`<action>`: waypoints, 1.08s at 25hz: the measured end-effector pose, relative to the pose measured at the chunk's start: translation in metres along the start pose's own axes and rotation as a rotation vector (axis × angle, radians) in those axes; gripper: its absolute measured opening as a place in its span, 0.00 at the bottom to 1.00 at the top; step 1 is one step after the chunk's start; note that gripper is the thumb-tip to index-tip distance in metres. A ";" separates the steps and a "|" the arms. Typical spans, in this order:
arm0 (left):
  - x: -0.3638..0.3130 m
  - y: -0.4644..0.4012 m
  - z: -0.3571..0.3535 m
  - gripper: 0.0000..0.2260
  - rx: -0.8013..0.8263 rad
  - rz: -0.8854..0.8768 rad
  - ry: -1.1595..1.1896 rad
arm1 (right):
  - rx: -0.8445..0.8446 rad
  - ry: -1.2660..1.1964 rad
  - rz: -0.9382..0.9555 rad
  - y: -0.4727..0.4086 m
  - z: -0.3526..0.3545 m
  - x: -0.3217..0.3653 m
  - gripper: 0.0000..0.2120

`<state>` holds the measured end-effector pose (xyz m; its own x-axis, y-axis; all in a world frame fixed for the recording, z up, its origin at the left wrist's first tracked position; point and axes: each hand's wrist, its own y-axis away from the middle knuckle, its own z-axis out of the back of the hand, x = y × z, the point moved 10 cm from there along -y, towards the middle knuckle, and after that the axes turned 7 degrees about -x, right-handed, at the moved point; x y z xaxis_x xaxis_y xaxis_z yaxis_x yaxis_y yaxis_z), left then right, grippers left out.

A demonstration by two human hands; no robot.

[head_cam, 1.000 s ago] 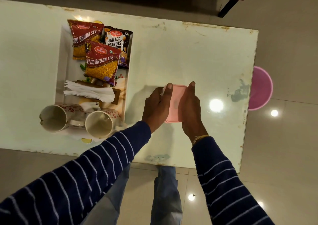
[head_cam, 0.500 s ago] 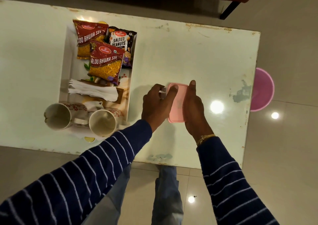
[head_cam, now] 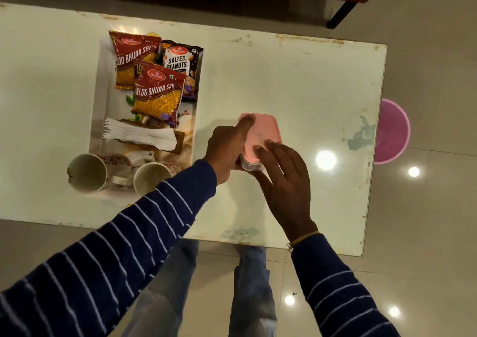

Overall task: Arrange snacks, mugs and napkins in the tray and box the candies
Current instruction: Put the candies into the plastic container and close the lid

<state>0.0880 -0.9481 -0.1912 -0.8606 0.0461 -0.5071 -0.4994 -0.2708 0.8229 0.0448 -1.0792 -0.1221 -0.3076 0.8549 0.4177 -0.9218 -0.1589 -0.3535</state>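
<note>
Gripping the pink-lidded box (head_cam: 263, 132) from its left side, the left hand (head_cam: 227, 151) curls round it, index finger stretched along the lid's left edge up to the far corner. Right hand (head_cam: 286, 179) lies flat on the near-right part of the lid w/ fingers straight and spread, pressing down; its grip isn't curled round anything. Box sits on the white counter (head_cam: 296, 83), approx mid-counter, just right of the tray (head_cam: 103, 99), not touching it. Box body under the lid looks clear; contents can't be made out.

Tray holds, far end to near end: two red Aloo Bhujia Sev packs, back pack (head_cam: 131, 58) and front pack (head_cam: 158, 94), the front one overlapping the back; a dark Salted Peanuts pack (head_cam: 182, 65) beside them on the right; a stack of white napkins (head_cam: 139, 136) lying across the tray; two white mugs w/ red floral print, left mug (head_cam: 89, 172) and right mug (head_cam: 152, 178), on their sides, mouths toward the camera, at the tray's near edge.

Striped navy sleeves cover both arms. Pink bucket (head_cam: 392, 131) stands on the floor past the counter's right end.
</note>
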 end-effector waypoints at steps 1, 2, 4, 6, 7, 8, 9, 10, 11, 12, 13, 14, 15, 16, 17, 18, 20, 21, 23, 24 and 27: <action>0.000 0.004 -0.003 0.18 0.065 0.028 0.003 | -0.015 0.005 0.024 -0.001 0.003 0.000 0.24; 0.000 0.009 -0.006 0.20 0.144 0.068 -0.006 | -0.023 0.013 0.042 -0.002 0.004 0.000 0.24; 0.000 0.022 -0.016 0.27 0.265 0.122 -0.057 | -0.030 0.037 0.076 -0.004 0.007 0.002 0.24; -0.002 0.029 -0.020 0.31 0.227 0.106 -0.048 | -0.054 0.061 0.111 -0.004 0.011 0.005 0.25; -0.003 0.028 -0.019 0.31 0.159 0.074 -0.037 | -0.064 0.061 0.136 -0.004 0.014 0.007 0.24; -0.003 0.026 -0.016 0.32 0.092 0.047 -0.030 | -0.056 0.060 0.160 -0.007 0.014 0.009 0.23; -0.001 0.025 -0.013 0.32 0.047 0.041 -0.021 | -0.026 0.056 0.183 -0.010 0.012 0.010 0.22; 0.003 0.023 -0.009 0.32 0.020 0.047 -0.015 | 0.021 0.040 0.206 -0.013 0.010 0.012 0.20; 0.007 0.020 -0.005 0.32 -0.001 0.042 -0.027 | 0.078 -0.001 0.221 -0.016 0.008 0.014 0.19; 0.009 0.017 0.000 0.31 -0.020 0.012 -0.055 | 0.136 -0.076 0.198 -0.019 0.008 0.013 0.20; 0.010 0.016 0.003 0.30 -0.031 -0.034 -0.084 | 0.165 -0.194 0.105 -0.023 0.010 0.009 0.21; 0.009 0.017 0.004 0.29 -0.026 -0.078 -0.102 | 0.149 -0.345 -0.077 -0.028 0.015 -0.002 0.23; 0.008 0.018 0.003 0.28 -0.003 -0.119 -0.112 | 0.102 -0.494 -0.337 -0.029 0.018 -0.021 0.24; 0.008 0.022 -0.001 0.25 0.035 -0.160 -0.111 | 0.068 -0.625 -0.627 -0.024 0.015 -0.042 0.25; 0.006 0.027 -0.006 0.21 0.073 -0.202 -0.100 | 0.083 -0.737 -0.897 -0.016 0.006 -0.055 0.25; 0.005 0.032 -0.011 0.18 0.105 -0.243 -0.091 | 0.143 -0.825 -1.102 -0.010 -0.004 -0.061 0.26; 0.000 0.041 -0.019 0.18 0.129 -0.307 -0.079 | 0.253 -0.892 -1.252 -0.009 -0.017 -0.062 0.25; -0.001 0.043 -0.021 0.18 0.120 -0.314 -0.063 | 0.254 -0.889 -1.250 -0.013 -0.017 -0.060 0.23; -0.001 0.045 -0.023 0.21 0.126 -0.272 -0.022 | 0.178 -0.860 -1.194 -0.021 -0.014 -0.056 0.22; 0.000 0.046 -0.025 0.23 0.145 -0.237 -0.007 | 0.127 -0.845 -1.159 -0.023 -0.012 -0.055 0.22; -0.003 0.048 -0.026 0.26 0.125 -0.237 0.036 | -0.020 -0.807 -1.106 -0.023 -0.005 -0.054 0.21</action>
<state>0.0690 -0.9859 -0.1566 -0.7153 0.0595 -0.6962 -0.6968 -0.1353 0.7044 0.0842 -1.1194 -0.1407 0.5227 0.0058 0.8525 -0.7728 0.4255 0.4709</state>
